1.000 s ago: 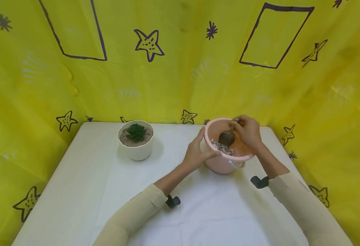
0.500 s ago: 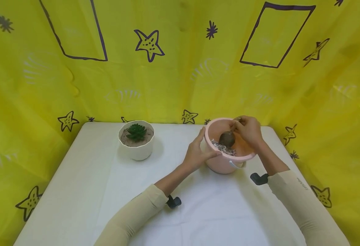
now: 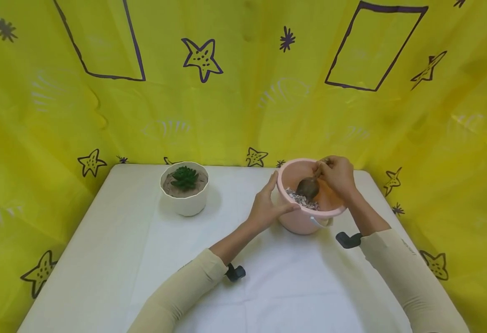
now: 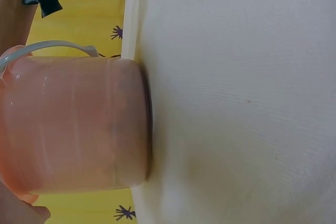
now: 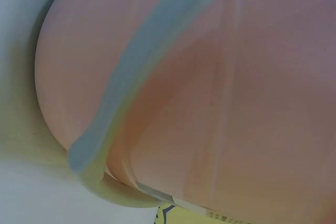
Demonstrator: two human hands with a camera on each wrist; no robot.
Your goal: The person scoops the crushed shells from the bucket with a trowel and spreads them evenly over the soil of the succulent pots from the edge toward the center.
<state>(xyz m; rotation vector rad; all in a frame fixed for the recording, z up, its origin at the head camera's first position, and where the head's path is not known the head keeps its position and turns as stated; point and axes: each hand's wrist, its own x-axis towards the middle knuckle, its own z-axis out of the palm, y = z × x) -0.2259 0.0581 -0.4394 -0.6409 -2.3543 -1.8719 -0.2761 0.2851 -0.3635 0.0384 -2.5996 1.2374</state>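
A pink bucket (image 3: 297, 225) stands at the back right of the white table, with greyish-white gravel (image 3: 301, 199) at its bottom. My left hand (image 3: 264, 208) grips its left side, fingers along the outside and thumb at the front rim. Inside the bucket, my right hand (image 3: 338, 178) pinches the handle of a metal spoon (image 3: 308, 187), whose bowl points down at the gravel. In the left wrist view the bucket's wall (image 4: 73, 124) fills the left side. The bucket's pale carrying handle (image 5: 131, 72) crosses the right wrist view, where my right hand is out of sight.
A white pot (image 3: 189, 206) with a green succulent (image 3: 184, 178) in greyish soil stands at the back left of the table (image 3: 243, 296). A yellow curtain (image 3: 235, 106) with dark star drawings hangs close behind the table and along its sides.
The spoon's bowl has shifted slightly right and turned a little inside the bucket, along with my right hand. My left hand and the bucket have stayed nearly still.
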